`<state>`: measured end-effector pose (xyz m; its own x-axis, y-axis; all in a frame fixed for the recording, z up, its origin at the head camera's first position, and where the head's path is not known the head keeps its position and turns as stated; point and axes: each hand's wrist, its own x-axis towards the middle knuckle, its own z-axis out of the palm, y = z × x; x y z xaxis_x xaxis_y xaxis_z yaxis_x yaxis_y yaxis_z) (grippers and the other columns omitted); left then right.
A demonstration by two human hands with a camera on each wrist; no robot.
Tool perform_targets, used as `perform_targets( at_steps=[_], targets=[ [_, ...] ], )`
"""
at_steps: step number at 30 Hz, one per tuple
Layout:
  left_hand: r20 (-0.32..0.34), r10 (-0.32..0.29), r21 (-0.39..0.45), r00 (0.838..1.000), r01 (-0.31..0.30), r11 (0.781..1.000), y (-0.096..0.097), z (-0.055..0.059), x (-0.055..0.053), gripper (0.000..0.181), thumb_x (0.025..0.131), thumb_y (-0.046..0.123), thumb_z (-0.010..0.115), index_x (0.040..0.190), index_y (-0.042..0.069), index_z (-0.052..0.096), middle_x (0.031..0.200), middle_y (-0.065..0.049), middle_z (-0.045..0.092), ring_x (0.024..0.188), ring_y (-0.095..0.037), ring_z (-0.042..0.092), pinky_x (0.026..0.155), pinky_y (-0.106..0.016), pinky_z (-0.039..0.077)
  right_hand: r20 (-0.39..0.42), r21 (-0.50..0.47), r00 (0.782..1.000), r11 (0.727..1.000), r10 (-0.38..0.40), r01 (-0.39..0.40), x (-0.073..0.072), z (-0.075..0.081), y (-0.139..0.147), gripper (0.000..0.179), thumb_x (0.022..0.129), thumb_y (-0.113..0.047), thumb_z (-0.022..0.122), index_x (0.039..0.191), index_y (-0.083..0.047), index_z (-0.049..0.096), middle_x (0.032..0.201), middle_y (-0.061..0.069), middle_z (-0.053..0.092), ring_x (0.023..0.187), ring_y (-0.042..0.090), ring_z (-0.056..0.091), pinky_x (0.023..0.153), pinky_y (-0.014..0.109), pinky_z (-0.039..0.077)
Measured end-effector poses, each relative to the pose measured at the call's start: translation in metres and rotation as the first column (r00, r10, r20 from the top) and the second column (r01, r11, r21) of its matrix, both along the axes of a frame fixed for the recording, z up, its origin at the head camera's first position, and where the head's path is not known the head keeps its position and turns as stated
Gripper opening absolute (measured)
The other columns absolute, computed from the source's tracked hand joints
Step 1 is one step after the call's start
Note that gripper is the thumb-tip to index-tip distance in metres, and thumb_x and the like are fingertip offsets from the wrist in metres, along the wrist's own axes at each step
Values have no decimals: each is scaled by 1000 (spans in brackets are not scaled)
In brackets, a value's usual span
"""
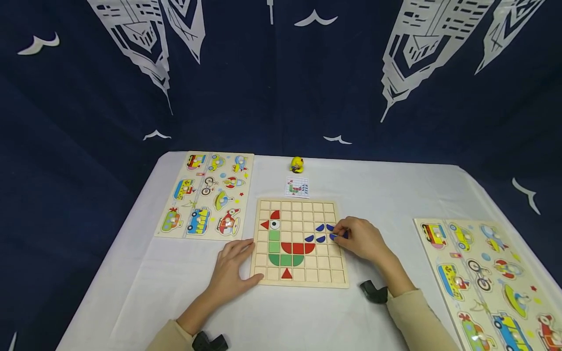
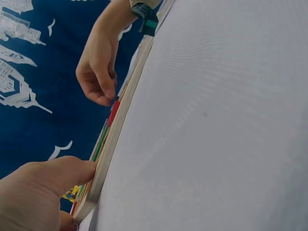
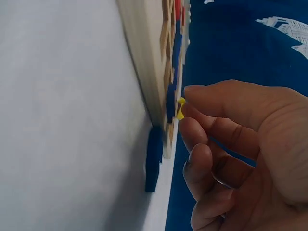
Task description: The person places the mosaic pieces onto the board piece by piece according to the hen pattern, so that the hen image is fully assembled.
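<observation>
A square wooden grid board (image 1: 320, 275) lies on the table, with red, green and blue pieces forming a bird-like picture. My left hand (image 1: 231, 268) rests at its near left corner, fingers along the left edge and thumb (image 2: 77, 171) against the near edge. At the right edge my right hand (image 1: 362, 238) hovers with bent fingers, its fingertips close to the blue half-round pieces (image 1: 320, 227). A gap shows between thumb and index finger in the right wrist view. Beside the board's edge, a blue piece (image 3: 153, 161) lies on the table.
A picture card (image 1: 297, 187) and a small yellow toy figure (image 1: 297, 165) stand behind the board. Vehicle puzzle boards lie on both sides, one at the far left (image 1: 204, 195) and another at the right (image 1: 465, 258). A dark blue patterned curtain (image 1: 246, 97) hangs behind the table.
</observation>
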<state>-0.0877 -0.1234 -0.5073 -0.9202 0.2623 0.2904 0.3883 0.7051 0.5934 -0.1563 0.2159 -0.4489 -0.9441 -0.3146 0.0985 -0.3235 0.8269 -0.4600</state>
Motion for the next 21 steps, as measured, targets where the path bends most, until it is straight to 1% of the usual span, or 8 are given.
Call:
perform_targets(
  at_steps=[2,4,7,9,12,15,17,21],
  targets=[
    [-6,-1,-1,1000,1,1000,1,0,0,75,69,34,85,131,1,60,139,-7,56,127,-26,42,99,-47,36,-12,-11,1000,1000,-1,1,3,1,1,8,78,-12,78,83,-12,71,74,-7,60,62,8,45,56,25,36],
    [-16,0,0,1000,-1,1000,1,-1,0,75,69,34,85,131,1,61,139,-6,57,126,-26,42,98,-46,36,-28,-20,999,1000,21,-22,5,1,0,8,79,-11,78,84,-12,72,74,-8,59,61,7,44,55,24,36],
    [-30,7,4,1000,-7,1000,0,-3,-1,75,68,33,86,130,1,61,138,-6,57,126,-25,43,97,-46,36,-50,-31,995,995,90,-91,5,1,-9,8,80,-11,76,87,-13,72,76,-8,60,63,5,46,58,22,39],
    [-31,9,9,999,-9,1000,0,-4,-1,74,68,33,86,130,1,61,138,-6,57,126,-25,42,97,-45,36,-57,-17,989,990,136,-137,3,0,-18,9,80,-11,75,88,-13,73,78,-8,60,66,5,48,61,23,40],
    [-22,5,15,1000,-4,1000,0,-5,-1,74,69,33,85,131,1,61,139,-6,57,126,-25,42,97,-45,36,-57,18,984,986,169,-168,0,-2,-27,11,80,-9,74,89,-14,73,77,-8,59,69,6,48,61,23,40],
    [-9,-1,21,1000,1,1000,1,-5,0,74,69,33,85,131,1,61,139,-6,57,127,-26,42,98,-46,35,-49,49,986,987,158,-156,-2,-3,-30,11,79,-9,75,88,-15,73,77,-8,59,69,7,48,60,24,39],
    [-5,-2,17,1000,3,1000,1,-5,0,74,69,33,85,131,1,60,139,-6,56,127,-26,42,99,-46,35,-51,52,989,989,139,-136,-2,-5,-27,11,79,-9,76,88,-15,74,77,-8,59,68,7,47,60,24,39],
    [3,0,9,1000,0,1000,0,-2,0,75,69,33,85,132,0,60,140,-6,56,127,-25,41,100,-47,35,-60,18,997,998,58,-57,0,-5,-8,10,80,-9,76,89,-14,75,77,-6,60,66,8,48,58,25,39]
  ],
)
